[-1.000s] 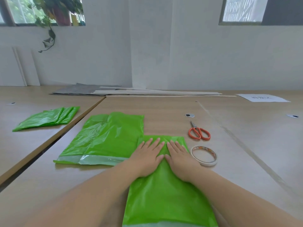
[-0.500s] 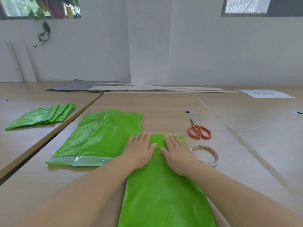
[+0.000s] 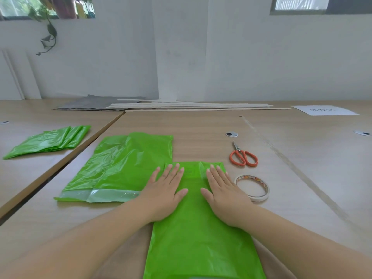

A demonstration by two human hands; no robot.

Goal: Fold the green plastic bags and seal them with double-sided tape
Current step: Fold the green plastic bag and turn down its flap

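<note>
Both hands are flat, fingers straight, grasping nothing. The left hand point(image 3: 165, 190) and right hand point(image 3: 223, 194) press palms-down on the far end of the bright green plastic bag point(image 3: 199, 238), thumbs facing each other across a bare strip of film.

The bag lies lengthwise on the light wood-grain table point(image 3: 201, 125), running from 12 to 6 o'clock in front of the person. Its 12 o'clock end looks doubled over, with a wrinkled patch by the right fingertips.

Nearby items:
- The white roll of double-sided tape point(image 3: 258, 196) sits just beside the right hand at 3 o'clock.
- The orange-handled scissors point(image 3: 242, 156) are at 1 o'clock.
- A spread stack of unfolded green bags point(image 3: 124, 166) is at 10 o'clock. The left hand's outer fingers lie on or right at its edge.
- 1 pile of folded green bags point(image 3: 48, 141) is further out at 10 o'clock, on the neighbouring table.

Risks, as I judge them:
- The film is slick and springy, so the fold may pop open once the hands lift unless 1 hand pins it.
- The wrinkle by the right fingertips could set into a skewed crease.
- The left hand may drag the neighbouring stack along.
- Reaching for the tape could nudge the roll away.
- Tape stuck over trapped air or wrinkles would likely seal badly.
</note>
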